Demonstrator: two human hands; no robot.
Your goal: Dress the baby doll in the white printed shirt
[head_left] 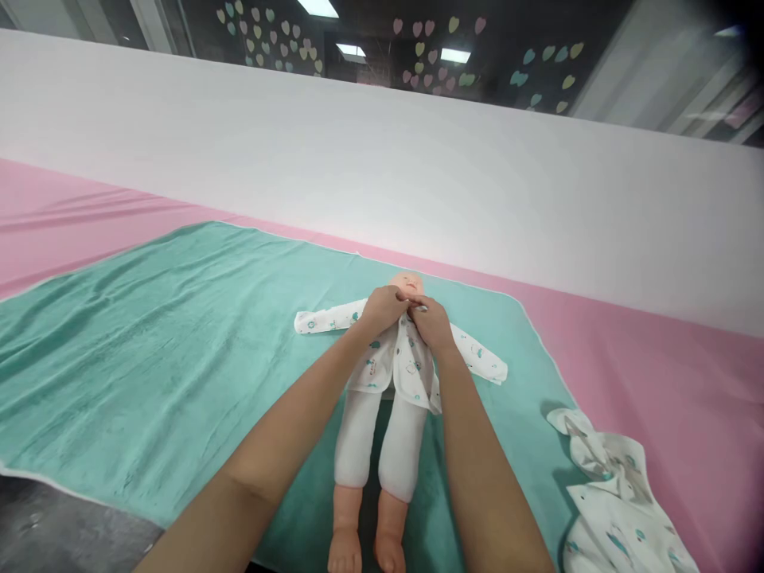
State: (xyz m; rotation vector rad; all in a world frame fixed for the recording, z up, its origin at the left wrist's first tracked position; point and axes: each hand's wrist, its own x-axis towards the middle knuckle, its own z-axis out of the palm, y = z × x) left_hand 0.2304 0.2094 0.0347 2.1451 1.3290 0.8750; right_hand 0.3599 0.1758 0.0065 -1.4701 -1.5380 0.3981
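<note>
A baby doll lies on its back on a teal towel, head away from me, feet toward me. It wears a white printed top with sleeves spread to both sides and white leggings. My left hand and my right hand meet at the doll's neck, fingers pinched on the collar of the top. The doll's head shows just beyond my knuckles.
A crumpled white printed garment lies at the towel's right edge. The towel rests on a pink sheet. A white wall panel runs behind. Dark floor shows at the lower left.
</note>
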